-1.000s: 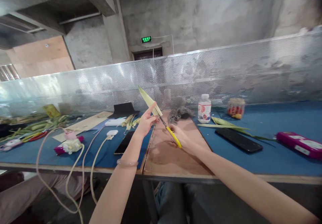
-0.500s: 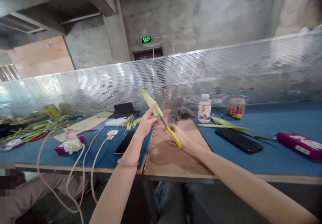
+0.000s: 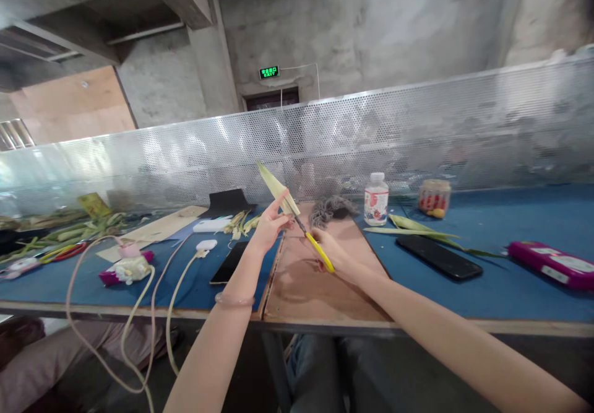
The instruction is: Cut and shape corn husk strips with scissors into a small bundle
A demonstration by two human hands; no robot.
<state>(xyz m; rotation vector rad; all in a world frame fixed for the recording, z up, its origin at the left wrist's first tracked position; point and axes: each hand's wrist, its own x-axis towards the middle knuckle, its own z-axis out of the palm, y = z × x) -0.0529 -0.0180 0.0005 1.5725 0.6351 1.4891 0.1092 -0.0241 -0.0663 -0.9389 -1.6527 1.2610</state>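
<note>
Roughly at the middle of the blue table (image 3: 510, 215), over the brown board (image 3: 315, 289): cutting work. Leaf strip (image 3: 277, 188), pale yellow-green, long, tapering to a point, rises slantwise up and left from the board's far edge. Judged light, thin, fairly stiff along its length since it stands without drooping, yet easily creased or split; best taken near the base, close to the cut. Left hand (image 3: 269, 224) pinches its lower end, thumb and forefinger closed on it. Right hand (image 3: 336, 255), just right of that, is wrapped shut around the yellow-handled scissors (image 3: 315, 246); blades meet the strip's base, whether parted I cannot tell.
</note>
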